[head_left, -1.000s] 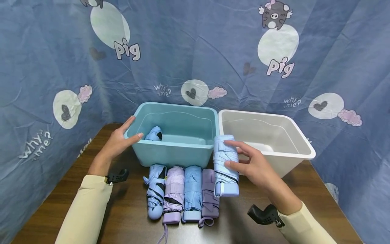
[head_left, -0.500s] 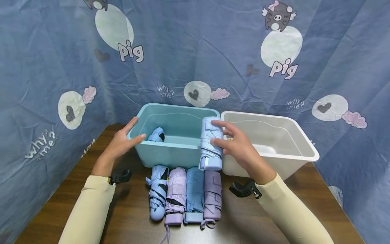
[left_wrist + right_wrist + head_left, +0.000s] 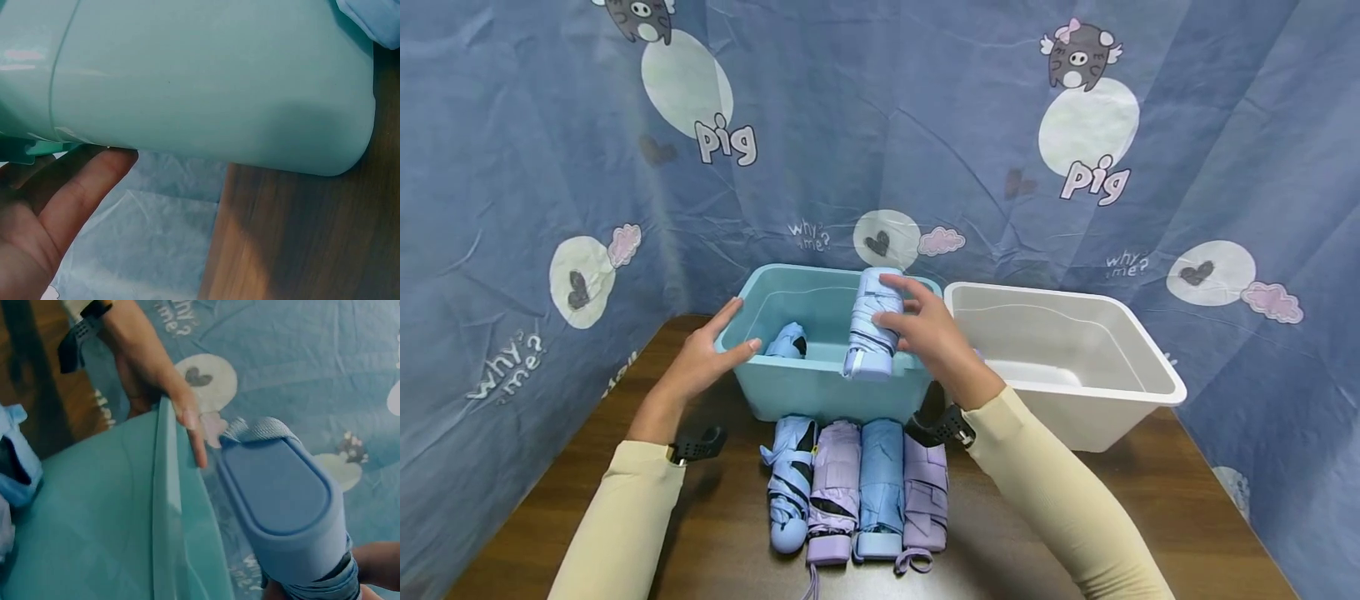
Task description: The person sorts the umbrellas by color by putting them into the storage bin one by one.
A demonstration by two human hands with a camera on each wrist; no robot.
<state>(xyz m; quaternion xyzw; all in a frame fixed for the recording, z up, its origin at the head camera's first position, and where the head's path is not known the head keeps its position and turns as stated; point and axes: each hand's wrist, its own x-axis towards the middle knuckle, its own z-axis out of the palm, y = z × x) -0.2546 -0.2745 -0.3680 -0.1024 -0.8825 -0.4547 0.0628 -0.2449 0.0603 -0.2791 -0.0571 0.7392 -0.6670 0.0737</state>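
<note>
Nearest me, four folded umbrellas (image 3: 857, 492) lie side by side on the wooden table (image 3: 1150, 517), long axes running near to far. Beyond them stands the teal bin (image 3: 820, 392), with one blue umbrella (image 3: 786, 340) lying inside at its left. My left hand (image 3: 703, 362) rests on the bin's left near corner, fingers relaxed, thumb over the rim. My right hand (image 3: 928, 333) grips the light blue umbrella (image 3: 871, 329) above the bin's opening, roughly upright, handle end down and toward me. The white bin (image 3: 1075, 417) sits just right. The patterned blue backdrop (image 3: 880, 125) hangs behind.
</note>
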